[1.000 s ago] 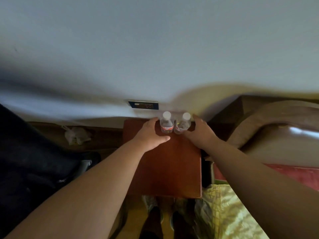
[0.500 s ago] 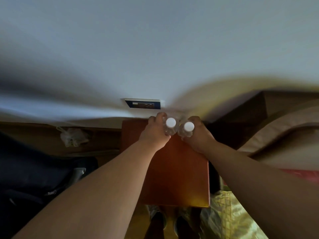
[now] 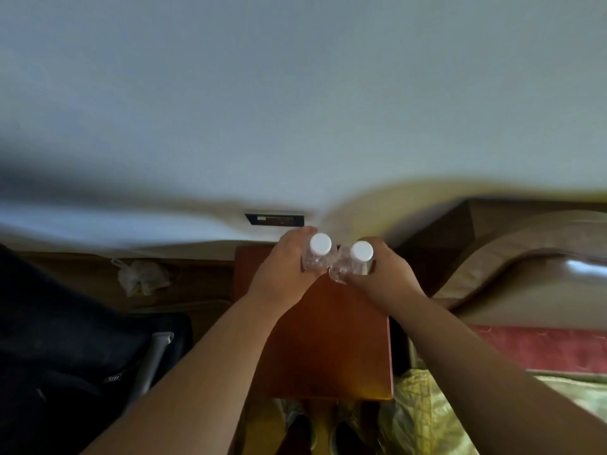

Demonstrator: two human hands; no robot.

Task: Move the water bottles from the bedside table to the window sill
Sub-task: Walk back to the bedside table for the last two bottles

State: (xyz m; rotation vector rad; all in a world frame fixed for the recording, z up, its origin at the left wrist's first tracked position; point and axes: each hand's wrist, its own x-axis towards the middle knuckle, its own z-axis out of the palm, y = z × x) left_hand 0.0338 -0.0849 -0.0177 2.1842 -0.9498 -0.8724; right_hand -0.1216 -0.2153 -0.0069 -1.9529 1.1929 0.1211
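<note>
Worktop [image 3: 328,339] nearest, bare along its near edge. Above its far end, left hand [image 3: 282,274] wraps the left water bottle [image 3: 317,256]; right hand [image 3: 384,275] wraps the right water bottle [image 3: 353,262]. A second ago both hands were only reaching; now the bottles look lifted, ready to carry. Window sill not in view.

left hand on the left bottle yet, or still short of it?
Touching. The head view shows the left hand with fingers curled round the left bottle below its white cap, no gap between them. The right hand grips the right bottle likewise.
</note>
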